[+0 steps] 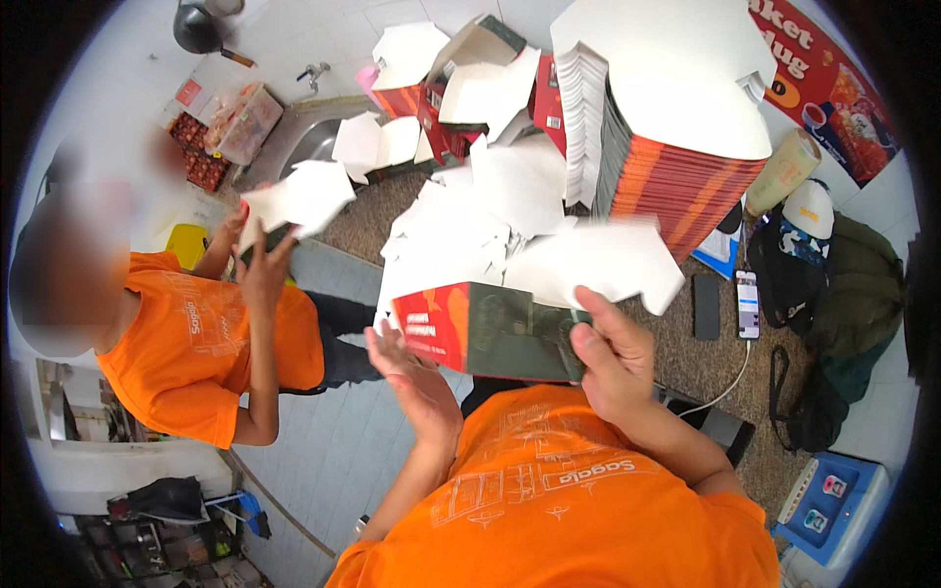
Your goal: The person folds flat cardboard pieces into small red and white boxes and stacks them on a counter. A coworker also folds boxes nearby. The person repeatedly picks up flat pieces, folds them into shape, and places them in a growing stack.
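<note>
A partly folded red and dark green cardboard food box (505, 338), with white inner flaps spread upward, is held in front of my chest. My right hand (619, 355) pinches its right end between thumb and fingers. At the box's lower left corner is my left hand (420, 384), open with the fingers stretched, against or just beside the red panel. Beyond the box lies a loose pile of white-sided cardboard pieces (441, 230). A tall stack of flat box blanks (676, 186), red and green at the edges, rises behind to the right.
On my left a co-worker in an orange shirt (211, 343) folds another box (309, 196). Folded boxes (392, 142) stand near the sink (319, 142). Two phones (748, 304), one cabled, a cap (809, 211) and a dark bag (853, 284) occupy the counter's right.
</note>
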Tool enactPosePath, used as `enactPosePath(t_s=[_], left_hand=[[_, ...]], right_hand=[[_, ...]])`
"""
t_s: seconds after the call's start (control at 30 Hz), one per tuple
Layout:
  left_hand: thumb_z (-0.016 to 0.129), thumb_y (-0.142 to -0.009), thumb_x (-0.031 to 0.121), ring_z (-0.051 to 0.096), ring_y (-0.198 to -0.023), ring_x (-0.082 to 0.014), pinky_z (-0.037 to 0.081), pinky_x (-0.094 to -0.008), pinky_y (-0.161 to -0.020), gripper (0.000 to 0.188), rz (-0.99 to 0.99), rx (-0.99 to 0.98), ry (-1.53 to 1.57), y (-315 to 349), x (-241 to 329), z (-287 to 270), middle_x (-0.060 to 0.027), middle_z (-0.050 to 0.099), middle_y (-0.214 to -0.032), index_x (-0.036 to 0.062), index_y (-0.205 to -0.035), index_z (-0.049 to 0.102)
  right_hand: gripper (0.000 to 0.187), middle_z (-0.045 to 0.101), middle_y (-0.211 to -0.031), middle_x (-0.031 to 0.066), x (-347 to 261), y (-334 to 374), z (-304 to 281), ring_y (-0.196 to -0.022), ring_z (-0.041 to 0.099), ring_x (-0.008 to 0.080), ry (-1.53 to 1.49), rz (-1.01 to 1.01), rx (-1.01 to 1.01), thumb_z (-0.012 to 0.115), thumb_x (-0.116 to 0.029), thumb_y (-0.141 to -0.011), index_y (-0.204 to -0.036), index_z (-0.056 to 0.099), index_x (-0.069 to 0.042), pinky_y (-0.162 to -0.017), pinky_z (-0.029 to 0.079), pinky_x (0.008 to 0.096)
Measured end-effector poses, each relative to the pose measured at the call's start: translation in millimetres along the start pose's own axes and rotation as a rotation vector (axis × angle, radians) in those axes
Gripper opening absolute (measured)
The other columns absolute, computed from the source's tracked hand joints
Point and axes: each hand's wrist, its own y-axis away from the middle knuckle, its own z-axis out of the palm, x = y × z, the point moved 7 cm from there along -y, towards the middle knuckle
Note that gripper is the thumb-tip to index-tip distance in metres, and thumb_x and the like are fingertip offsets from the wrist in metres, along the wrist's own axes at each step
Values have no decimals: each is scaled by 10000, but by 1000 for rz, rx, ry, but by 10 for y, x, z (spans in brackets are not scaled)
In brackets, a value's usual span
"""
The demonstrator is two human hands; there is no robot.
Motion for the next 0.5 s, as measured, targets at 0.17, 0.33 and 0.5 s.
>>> enactPosePath(t_s=[0.17,0.33,0.5], left_hand=[[765,-966,509,558,-1349,-227,419,-426,-1157,725,-88,-256,4,-158,-27,-275,-103,601,-1439,47,-1459,501],[629,-1074,284,678,-1132,-194,559,-378,-971,362,-88,-85,-144,-305,556,-290,-86,688,-1279,30,-1329,596],[548,-1103,159,731,-859,-176,621,-319,-687,208,-296,4,5,-228,735,270,-93,728,-1073,21,-1251,596]], right_hand=[[403,663,-1154,41,118,-153,94,-1093,628,113,-838,397,103,514,-80,-1112,-1507,546,-4,-962,526,300],[82,638,-1170,95,200,-257,141,-1123,638,280,-380,84,51,671,-115,-1031,-1093,652,-64,-995,513,428],[259,609,-1411,170,-145,6,970,-1382,546,432,382,-699,-634,846,-144,-837,-953,624,-75,-1106,468,560]])
